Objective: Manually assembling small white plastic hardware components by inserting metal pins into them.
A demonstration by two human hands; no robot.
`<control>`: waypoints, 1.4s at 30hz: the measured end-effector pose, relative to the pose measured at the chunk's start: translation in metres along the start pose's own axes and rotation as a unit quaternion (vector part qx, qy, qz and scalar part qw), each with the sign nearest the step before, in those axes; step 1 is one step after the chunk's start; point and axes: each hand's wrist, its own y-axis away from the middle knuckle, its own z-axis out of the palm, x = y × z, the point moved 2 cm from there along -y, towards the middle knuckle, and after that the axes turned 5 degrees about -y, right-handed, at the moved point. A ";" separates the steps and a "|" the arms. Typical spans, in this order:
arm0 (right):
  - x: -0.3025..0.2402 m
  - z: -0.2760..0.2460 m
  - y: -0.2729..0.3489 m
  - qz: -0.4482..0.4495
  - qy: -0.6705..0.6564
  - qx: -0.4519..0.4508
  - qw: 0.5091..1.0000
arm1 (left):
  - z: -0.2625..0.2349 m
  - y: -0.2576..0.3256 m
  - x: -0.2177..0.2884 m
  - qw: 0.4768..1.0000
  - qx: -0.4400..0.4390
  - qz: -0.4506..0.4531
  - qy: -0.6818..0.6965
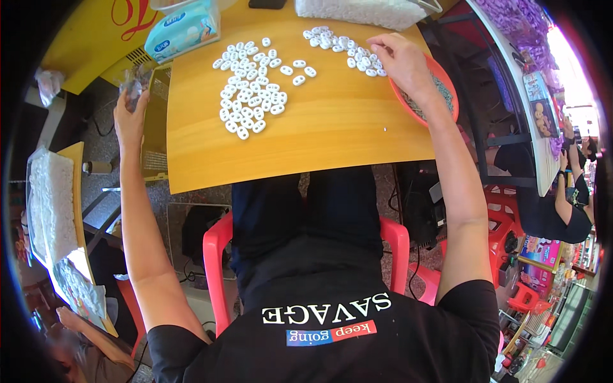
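Off the table's left edge, my left hand (131, 118) has its thumb and fingers closed around a small shiny, see-through bundle (135, 83), blurred, perhaps plastic wrap. My right hand (403, 62) reaches over the far right of the table, fingertips pinched together; what they hold, if anything, is too small to tell. Just left of those fingertips lies a loose group of white oval pieces (338, 43), each with two dark holes. A larger spread of white oval pieces (246, 99) covers the table's left middle. Under my right wrist stands an orange-red bowl (454, 96) of small grey metal parts, partly hidden.
The yellow table (332, 134) holds a blue tissue pack (183, 30) at its far left and a white-filled tray (361, 11) at its far edge. My red chair (219, 252) stands close. Other people's arms (562, 198) show at the right and lower left.
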 end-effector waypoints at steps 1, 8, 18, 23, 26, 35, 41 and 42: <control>0.004 0.002 -0.004 -0.022 0.024 -0.010 0.999 | 0.002 0.001 0.006 0.996 0.027 -0.001 -0.080; 0.011 0.053 -0.040 -0.113 0.070 0.006 0.991 | 0.013 0.057 0.135 0.990 0.011 0.076 0.121; 0.005 0.097 -0.053 -0.049 0.119 -0.035 0.991 | 0.051 0.155 0.260 0.946 -0.114 0.223 0.203; -0.008 0.100 -0.023 -0.101 0.159 0.096 0.977 | 0.067 0.175 0.264 0.944 -0.140 0.219 0.202; -0.025 0.095 -0.010 -0.129 0.165 0.068 0.975 | 0.073 0.180 0.258 0.944 -0.145 0.217 0.201; -0.040 0.079 0.005 -0.242 0.074 0.069 0.965 | 0.073 0.181 0.257 0.941 -0.148 0.225 0.203; -0.033 0.043 -0.003 -0.147 -0.016 0.039 0.988 | 0.071 0.180 0.256 0.942 -0.126 0.214 0.227; -0.037 0.042 0.001 -0.088 -0.035 -0.024 0.995 | 0.070 0.180 0.255 0.943 -0.118 0.222 0.218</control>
